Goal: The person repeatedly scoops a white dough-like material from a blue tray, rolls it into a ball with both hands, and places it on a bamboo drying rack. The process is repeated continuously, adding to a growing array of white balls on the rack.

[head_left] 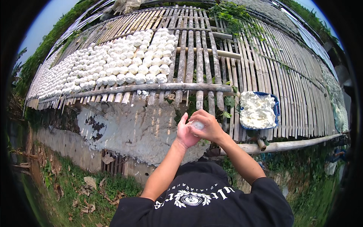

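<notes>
Between my two hands, in front of my chest, is a small rounded lump of white paste (197, 125). My left hand (185, 134) cups it from the left, thumb raised. Curled over it from the right, my right hand (211, 128) has its fingers bent around the lump and hides part of it. To the right stands a blue basin (279, 110) heaped with soft white paste (258, 109). Many similar white lumps (121, 62) lie in close rows on the bamboo slats at the far left.
A slatted bamboo rack (298, 87) spreads ahead and to the right, with gaps between slats. A thick bamboo pole (181, 86) edges its left part. Below lies a pale crusted surface (140, 132). Green vines (232, 17) grow over the back; grass (87, 189) is at lower left.
</notes>
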Action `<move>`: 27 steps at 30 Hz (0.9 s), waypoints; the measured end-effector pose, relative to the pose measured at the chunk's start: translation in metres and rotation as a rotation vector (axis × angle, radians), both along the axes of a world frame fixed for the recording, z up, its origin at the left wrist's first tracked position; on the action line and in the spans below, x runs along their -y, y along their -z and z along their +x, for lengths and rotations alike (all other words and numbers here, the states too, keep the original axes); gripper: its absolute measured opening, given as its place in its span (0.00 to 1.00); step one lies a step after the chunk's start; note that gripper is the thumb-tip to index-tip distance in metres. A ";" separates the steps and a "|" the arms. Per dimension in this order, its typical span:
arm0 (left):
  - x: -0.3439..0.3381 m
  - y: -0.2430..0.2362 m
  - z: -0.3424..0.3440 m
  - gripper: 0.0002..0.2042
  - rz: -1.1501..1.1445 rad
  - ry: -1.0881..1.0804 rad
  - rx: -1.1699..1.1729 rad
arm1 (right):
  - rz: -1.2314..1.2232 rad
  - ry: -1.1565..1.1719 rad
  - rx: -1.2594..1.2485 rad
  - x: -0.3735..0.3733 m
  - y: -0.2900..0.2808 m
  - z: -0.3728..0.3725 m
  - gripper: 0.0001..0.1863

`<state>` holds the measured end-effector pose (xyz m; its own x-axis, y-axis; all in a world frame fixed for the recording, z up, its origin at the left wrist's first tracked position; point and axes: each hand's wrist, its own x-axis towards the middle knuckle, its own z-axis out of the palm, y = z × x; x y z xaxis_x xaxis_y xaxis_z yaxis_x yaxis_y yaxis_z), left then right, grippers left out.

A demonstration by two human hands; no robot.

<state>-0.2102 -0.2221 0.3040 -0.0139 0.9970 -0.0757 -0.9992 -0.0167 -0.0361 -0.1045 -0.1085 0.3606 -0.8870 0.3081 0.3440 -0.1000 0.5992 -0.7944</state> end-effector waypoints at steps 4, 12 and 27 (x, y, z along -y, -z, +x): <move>-0.054 0.032 -0.043 0.42 -0.461 0.007 -0.615 | -0.765 0.248 0.057 -0.041 0.017 0.001 0.18; -0.187 0.099 -0.181 0.17 -0.761 -0.419 -2.289 | -1.553 0.251 0.090 -0.138 0.019 -0.003 0.26; -0.218 0.125 -0.214 0.29 -0.966 -0.385 -2.590 | -1.231 0.209 0.264 -0.419 0.101 -0.332 0.27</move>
